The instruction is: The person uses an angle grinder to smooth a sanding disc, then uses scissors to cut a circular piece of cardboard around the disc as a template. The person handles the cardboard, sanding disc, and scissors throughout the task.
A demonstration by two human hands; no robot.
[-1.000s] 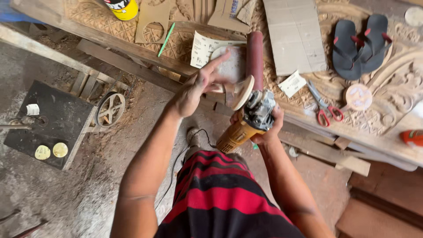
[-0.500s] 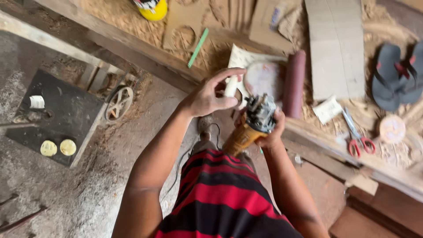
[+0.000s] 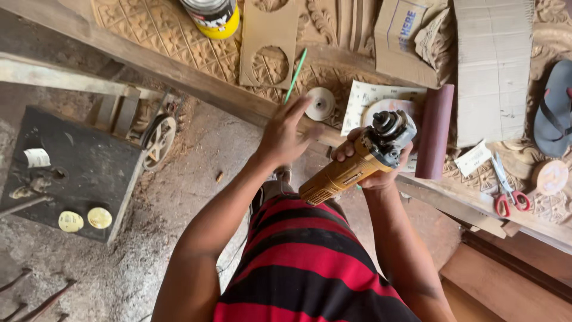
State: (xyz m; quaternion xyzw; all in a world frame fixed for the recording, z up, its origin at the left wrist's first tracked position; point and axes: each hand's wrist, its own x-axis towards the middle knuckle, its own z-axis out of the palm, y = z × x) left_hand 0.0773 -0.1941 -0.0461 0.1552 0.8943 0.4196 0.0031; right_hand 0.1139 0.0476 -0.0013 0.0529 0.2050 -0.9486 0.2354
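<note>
Across right hand (image 3: 372, 170), grinder (image 3: 357, 161) head-up

A woodcarving workshop. A long carved wooden panel (image 3: 161, 30) lies on rough timber beams, strewn with sawdust, cardboard templates (image 3: 269, 42), a roll of sandpaper (image 3: 435, 131) and red-handled scissors (image 3: 506, 191). The concrete floor is dusty, and a yellow angle grinder (image 3: 357, 161) is in use.

yellow-orange grinder (image 3: 353, 171); maroon sandpaper roll (image 3: 435, 131); red-handled scissors (image 3: 505, 192); red-black striped shirt (image 3: 304, 262).
</note>
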